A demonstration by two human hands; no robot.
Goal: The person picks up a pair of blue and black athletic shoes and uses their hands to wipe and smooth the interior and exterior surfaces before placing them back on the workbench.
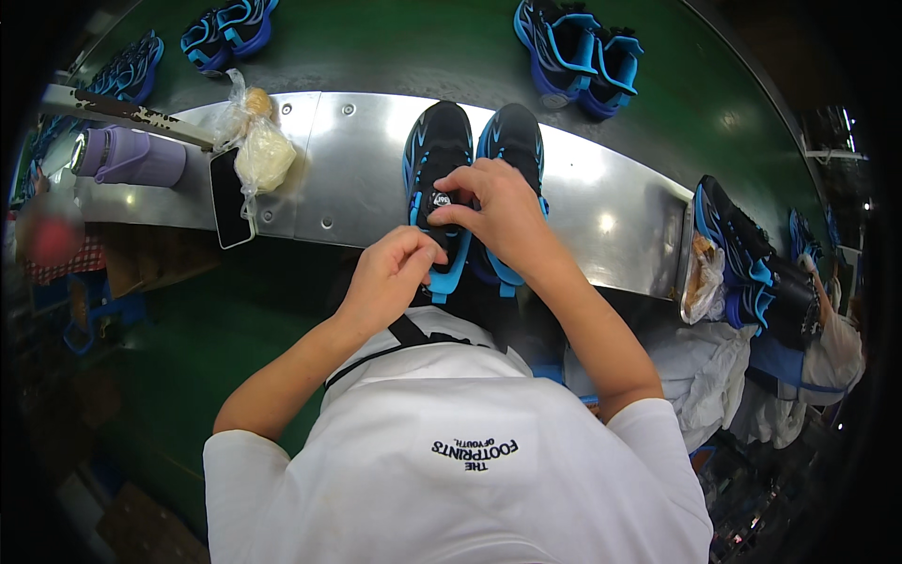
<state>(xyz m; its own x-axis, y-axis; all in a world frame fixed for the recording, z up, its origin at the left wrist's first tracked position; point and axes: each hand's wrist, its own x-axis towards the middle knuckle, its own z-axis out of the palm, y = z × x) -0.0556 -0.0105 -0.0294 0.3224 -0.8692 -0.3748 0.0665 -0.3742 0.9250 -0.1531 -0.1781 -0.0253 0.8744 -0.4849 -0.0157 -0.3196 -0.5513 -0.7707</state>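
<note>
Both hands working the left shoe of a black/blue pair on the steel shelf

I'm seeing the left hand (pixel 390 273) pinching at the shoe (pixel 438 179) heel end, right hand (pixel 498 211) fingers curled & pinching its tongue; the other shoe (pixel 515 150) is sitting right beside it, touching. Phone (pixel 229 197), bagged bun (pixel 261 150) + purple bottle (pixel 132 156) lying further left.

Both hands, left hand (pixel 393 273) and right hand (pixel 498 211), grip the left black-and-blue shoe (pixel 434 150) on the steel desk (pixel 601 221); phone (pixel 228 197) farther left.
</note>
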